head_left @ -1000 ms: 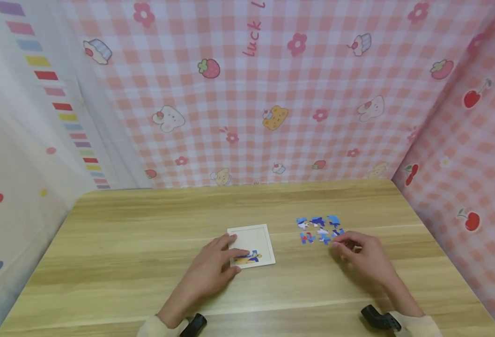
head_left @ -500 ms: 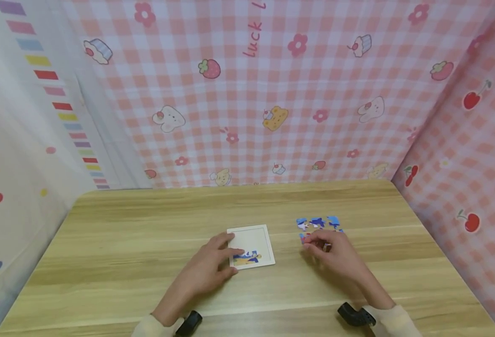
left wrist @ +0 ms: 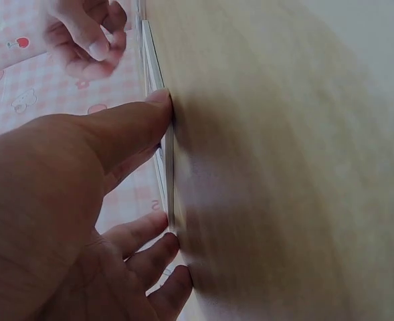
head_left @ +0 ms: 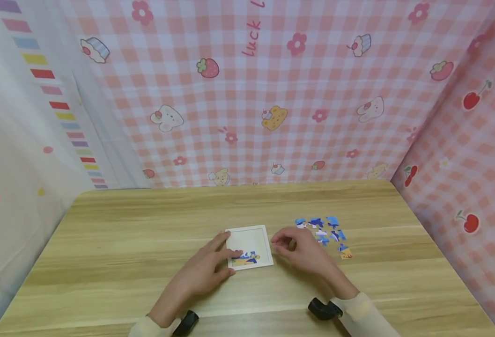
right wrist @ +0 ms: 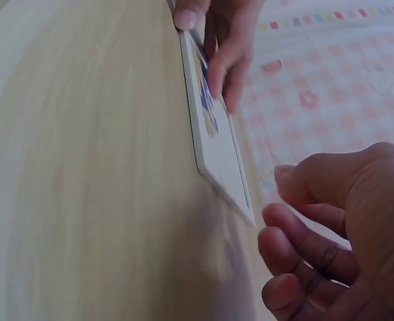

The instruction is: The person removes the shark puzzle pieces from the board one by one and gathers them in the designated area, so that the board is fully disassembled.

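Observation:
My left hand rests on the left side of a square white puzzle tray. Its thumb lies at the tray's near edge in the left wrist view, and one finger reaches over the joined jigsaw pieces, yellow and blue, at the bottom. The right hand hovers just right of the tray, fingers curled and thumb near the index finger. No piece is visible at those fingertips, which could hide a small one. Several loose jigsaw pieces, mostly blue and white, lie behind and right of this hand.
A yellow-orange piece lies apart at the right of the loose group. The wooden table ends at a pink checked cloth at the back, with more cloth on both sides. A black wrist device sits at the right cuff.
The right hand has moved left from over the loose pieces to the tray's right edge, uncovering the yellow-orange piece. The left hand has stayed on the tray, nearly still.

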A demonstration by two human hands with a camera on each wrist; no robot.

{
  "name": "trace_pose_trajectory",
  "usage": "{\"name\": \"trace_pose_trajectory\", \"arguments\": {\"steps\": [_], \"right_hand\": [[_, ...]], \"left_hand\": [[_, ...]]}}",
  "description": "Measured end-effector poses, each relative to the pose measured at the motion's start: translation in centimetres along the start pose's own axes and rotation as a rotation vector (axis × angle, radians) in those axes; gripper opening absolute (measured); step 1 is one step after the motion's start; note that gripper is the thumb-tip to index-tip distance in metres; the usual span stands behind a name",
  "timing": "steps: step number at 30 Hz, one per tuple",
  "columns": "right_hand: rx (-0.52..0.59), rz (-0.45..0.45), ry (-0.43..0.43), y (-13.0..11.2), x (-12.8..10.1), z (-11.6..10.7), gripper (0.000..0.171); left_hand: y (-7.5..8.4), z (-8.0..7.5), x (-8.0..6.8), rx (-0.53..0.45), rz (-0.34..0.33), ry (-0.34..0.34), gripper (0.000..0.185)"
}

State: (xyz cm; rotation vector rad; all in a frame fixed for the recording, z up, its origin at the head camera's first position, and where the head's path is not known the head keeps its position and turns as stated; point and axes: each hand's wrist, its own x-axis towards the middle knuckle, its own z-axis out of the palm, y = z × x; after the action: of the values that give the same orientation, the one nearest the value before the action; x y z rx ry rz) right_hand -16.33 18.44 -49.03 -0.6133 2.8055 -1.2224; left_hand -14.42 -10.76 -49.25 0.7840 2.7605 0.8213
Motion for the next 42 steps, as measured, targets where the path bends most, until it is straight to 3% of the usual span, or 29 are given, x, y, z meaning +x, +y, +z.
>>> {"name": "trace_pose_trajectory", "arguments": {"steps": [4, 13, 20, 33, 42], "right_hand": [[0.004, 0.002, -0.017, -0.8, 0.5, 1.2, 0.011], [-0.130, 0.022, -0.026, -2.2, 0.7, 3.6, 0.016], [-0.178, 0.055, -0.017, -2.7, 0.6, 4.2, 0.016], [-0.179, 0.070, -0.016, -2.8, 0.4, 4.3, 0.017], [-0.079, 0.065, 0.008, -2.9, 0.4, 4.3, 0.017]], "left_hand": [[0.0, 0.1, 0.0, 0.003, -0.019, -0.008, 0.042], [0.0, 0.0, -0.1, 0.039, -0.027, -0.008, 0.041], [0.0, -0.1, 0.0, 0.065, -0.031, 0.000, 0.040], [0.1, 0.1, 0.1, 0.068, -0.053, 0.000, 0.039], [0.2, 0.0, 0.0, 0.075, -0.057, 0.005, 0.041]]}}
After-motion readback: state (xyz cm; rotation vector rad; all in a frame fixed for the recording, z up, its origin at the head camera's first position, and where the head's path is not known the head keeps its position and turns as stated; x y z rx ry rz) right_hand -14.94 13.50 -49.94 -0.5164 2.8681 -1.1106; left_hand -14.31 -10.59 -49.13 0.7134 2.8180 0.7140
